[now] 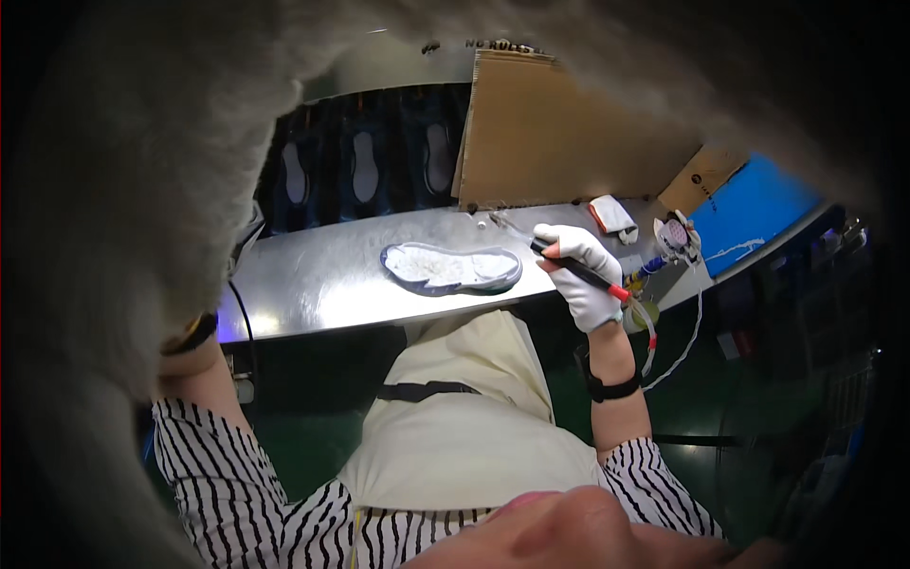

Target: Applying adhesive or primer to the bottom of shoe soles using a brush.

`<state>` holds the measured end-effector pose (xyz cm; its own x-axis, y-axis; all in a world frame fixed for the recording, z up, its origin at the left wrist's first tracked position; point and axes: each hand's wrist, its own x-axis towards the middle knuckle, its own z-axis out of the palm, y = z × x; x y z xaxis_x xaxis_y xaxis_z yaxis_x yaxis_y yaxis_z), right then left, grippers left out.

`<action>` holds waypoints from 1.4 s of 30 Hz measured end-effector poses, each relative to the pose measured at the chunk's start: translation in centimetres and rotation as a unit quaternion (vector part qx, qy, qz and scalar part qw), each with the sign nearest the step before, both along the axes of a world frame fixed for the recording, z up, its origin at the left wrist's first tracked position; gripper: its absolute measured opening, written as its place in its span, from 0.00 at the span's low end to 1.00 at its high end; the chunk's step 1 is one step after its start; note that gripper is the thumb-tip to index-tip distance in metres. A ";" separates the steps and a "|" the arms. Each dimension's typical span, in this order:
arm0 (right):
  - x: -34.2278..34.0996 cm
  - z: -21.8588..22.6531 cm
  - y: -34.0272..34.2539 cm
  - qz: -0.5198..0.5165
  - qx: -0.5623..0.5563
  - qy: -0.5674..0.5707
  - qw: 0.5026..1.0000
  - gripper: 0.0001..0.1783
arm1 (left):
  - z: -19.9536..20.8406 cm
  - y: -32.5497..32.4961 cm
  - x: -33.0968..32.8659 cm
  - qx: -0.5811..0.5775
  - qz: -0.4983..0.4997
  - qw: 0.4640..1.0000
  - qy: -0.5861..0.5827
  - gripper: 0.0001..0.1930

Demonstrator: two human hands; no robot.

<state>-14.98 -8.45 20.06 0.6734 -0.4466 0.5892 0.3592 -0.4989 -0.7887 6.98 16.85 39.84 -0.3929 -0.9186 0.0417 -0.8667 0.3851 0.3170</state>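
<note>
My right hand (590,308), in a white glove that leaves fingertips bare, is closed round a brush-like tool (597,280). The tool has a black handle, a red rear end and a thin tube trailing from it. Its blurred tip points left, above the table and past the far right end of a shoe sole (450,269). The sole lies flat, whitish inside with a blue-grey rim, apart from my hand. Only my left forearm (194,370) shows, at the left; pale fuzzy material (190,142) close to the camera hides the hand.
The metal table (313,275) runs across the front. Behind it stand a cardboard panel (578,133) and several dark shoe-shaped pieces (365,166). To the right are a folded white cloth (616,220), a round pinkish-topped object (675,237), a blue panel (758,209) and a hanging white cord (697,322).
</note>
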 end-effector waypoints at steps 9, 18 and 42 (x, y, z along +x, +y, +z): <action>1.4 1.2 0.0 0.020 0.001 -0.027 0.999 0.11 | -4.4 4.4 9.7 -0.476 0.300 0.825 0.054 0.33; 1.2 -1.1 -0.6 -0.035 0.054 0.055 0.996 0.09 | -19.3 8.2 20.6 -0.360 0.621 0.602 0.350 0.33; 2.4 -1.7 -0.8 -0.002 0.037 -0.020 0.999 0.14 | -21.3 14.2 8.9 -0.380 0.638 0.594 0.308 0.33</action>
